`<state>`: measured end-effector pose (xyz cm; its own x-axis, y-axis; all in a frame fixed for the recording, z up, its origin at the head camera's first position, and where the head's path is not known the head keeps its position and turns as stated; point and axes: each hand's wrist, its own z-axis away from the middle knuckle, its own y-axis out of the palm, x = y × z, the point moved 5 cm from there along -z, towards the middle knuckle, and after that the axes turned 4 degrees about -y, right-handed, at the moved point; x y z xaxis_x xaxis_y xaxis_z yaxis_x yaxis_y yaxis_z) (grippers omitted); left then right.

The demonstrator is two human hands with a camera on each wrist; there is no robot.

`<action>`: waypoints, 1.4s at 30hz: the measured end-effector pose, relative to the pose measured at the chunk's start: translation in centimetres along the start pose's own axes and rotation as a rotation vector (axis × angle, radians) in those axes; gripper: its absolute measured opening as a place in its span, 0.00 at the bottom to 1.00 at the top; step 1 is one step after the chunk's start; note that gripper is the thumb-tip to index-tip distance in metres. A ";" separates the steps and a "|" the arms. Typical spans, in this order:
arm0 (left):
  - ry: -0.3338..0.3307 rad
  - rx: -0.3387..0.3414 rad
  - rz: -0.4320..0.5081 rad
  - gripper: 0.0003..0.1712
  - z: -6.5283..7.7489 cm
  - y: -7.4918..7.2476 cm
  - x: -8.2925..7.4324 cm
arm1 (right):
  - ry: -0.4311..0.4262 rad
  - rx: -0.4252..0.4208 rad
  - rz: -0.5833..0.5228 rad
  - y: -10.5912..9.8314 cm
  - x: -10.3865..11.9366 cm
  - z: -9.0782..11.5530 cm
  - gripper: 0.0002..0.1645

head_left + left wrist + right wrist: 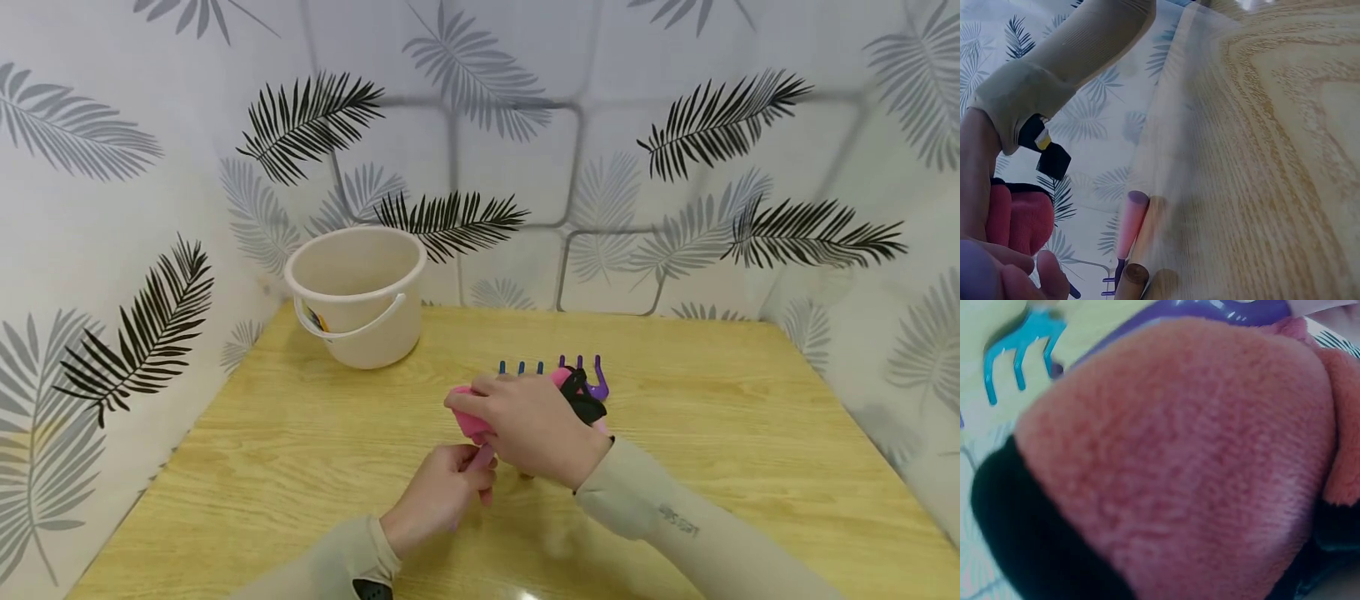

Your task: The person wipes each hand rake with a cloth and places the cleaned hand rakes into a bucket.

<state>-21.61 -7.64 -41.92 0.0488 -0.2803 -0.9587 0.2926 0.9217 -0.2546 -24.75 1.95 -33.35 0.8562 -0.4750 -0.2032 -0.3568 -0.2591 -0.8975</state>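
In the head view my left hand grips the pinkish-purple handle of a tool. My right hand holds a bright pink cloth at the upper end of that handle, and the tool's other end is hidden. Fluffy pink material with black edging fills most of the right wrist view. Beyond the right hand lie a hand rake with blue tines and one with purple tines. Pink and black material shows behind the right wrist.
A cream bucket with a white handle stands at the back left of the wood-grain table. Leaf-patterned covering rises behind and on both sides. In the left wrist view, a pink-purple handle lies beside a wooden one.
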 end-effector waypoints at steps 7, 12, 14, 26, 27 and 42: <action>0.006 -0.026 -0.020 0.08 0.1 0.0 -0.1 | 0.004 0.034 0.160 0.9 -0.1 -1.1 0.20; 0.014 0.011 0.048 0.10 0.3 0.5 -0.5 | 0.000 0.059 0.219 0.7 -0.3 -1.4 0.26; -0.007 0.019 0.087 0.10 0.2 0.5 -0.4 | 0.003 0.070 0.182 0.3 -0.3 -1.3 0.24; -0.001 -0.074 0.151 0.09 -0.2 0.4 -0.6 | 0.069 0.103 0.102 -0.4 -1.8 -0.3 0.19; -0.004 -0.069 0.142 0.09 -0.1 0.5 -0.6 | 0.080 0.095 0.109 -0.2 -2.0 -0.3 0.19; -0.092 -0.081 0.348 0.12 -0.3 -0.2 -0.7 | 0.239 -0.017 -0.088 -0.4 -2.0 3.1 0.30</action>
<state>-22.02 -7.59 -41.23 0.2187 0.0338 -0.9752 0.1675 0.9833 0.0716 -25.16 5.55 -33.80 0.7722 -0.6349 -0.0247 -0.2927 -0.3210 -0.9007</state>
